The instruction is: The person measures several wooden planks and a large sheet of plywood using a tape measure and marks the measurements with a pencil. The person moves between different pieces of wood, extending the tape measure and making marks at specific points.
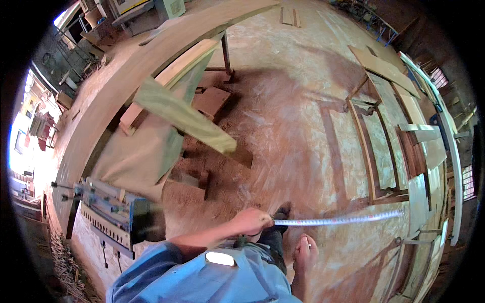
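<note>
My left hand is closed at the near end of a steel tape measure. Its pale blade stretches out to the right above the floor, with a free end; the case is hidden in my fist. Beside my right thigh, my right hand has its fingers curled on a small white-tipped item, too small to name. The right hand is apart from the blade. Ahead and to the left, a wooden board juts out over the floor, slanting towards me.
A long wooden plank runs along the left, near what looks like a dovetail jig with black knobs. Wood offcuts lie in sawdust below. Wooden frames and panels stand at the right. Two slats lie far ahead.
</note>
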Tool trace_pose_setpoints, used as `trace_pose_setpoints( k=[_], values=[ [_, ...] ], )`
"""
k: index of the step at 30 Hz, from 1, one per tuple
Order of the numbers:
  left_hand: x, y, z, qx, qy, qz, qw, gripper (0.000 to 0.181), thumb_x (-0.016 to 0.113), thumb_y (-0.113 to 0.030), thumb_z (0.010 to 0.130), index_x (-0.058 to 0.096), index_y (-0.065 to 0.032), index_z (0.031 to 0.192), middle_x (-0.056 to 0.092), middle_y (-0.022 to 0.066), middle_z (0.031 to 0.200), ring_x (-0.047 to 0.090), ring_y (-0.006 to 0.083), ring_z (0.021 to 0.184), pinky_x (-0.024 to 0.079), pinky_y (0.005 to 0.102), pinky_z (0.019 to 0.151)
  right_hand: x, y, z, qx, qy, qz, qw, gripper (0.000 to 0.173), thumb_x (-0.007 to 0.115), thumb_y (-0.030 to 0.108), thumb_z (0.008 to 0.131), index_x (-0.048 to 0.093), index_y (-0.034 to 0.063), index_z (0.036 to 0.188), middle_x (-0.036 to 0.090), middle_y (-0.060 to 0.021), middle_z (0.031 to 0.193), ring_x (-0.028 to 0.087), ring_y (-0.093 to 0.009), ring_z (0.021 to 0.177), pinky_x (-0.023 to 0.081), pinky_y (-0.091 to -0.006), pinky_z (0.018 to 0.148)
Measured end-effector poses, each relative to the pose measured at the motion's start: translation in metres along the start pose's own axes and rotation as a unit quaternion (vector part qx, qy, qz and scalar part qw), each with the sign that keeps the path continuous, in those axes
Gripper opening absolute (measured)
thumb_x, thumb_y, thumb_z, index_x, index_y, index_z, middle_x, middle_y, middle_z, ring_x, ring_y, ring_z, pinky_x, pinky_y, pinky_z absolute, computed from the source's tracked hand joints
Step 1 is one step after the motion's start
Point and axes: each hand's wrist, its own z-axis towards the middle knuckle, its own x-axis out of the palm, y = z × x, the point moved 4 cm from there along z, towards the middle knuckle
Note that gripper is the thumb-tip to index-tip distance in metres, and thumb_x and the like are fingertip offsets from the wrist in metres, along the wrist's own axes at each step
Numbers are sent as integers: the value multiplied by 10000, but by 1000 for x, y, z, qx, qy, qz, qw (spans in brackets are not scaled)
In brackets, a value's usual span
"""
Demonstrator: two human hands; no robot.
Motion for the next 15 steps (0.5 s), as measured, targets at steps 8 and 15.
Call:
trace_pose_setpoints(
  k=[8, 15],
  values=[
    [-112, 9, 120, -125, -161, -14, 979, 374, 517, -402, 889, 677, -66, 847, 647, 192, 842, 614, 385, 814, 480, 448, 704, 25, 136, 226, -82, 87, -192, 974, 229, 597, 162, 885, 655, -24, 1004, 580, 8, 704, 505, -47, 594, 401, -208, 523],
    [-196, 15, 205, -262, -224, -129, 930, 397, 553, -408, 867, 662, -26, 885, 644, 215, 830, 626, 388, 795, 480, 447, 699, 122, 236, 386, -27, 197, -188, 962, 237, 649, 144, 856, 660, -35, 1011, 582, 23, 720, 487, -42, 626, 400, -223, 544]
  ],
)
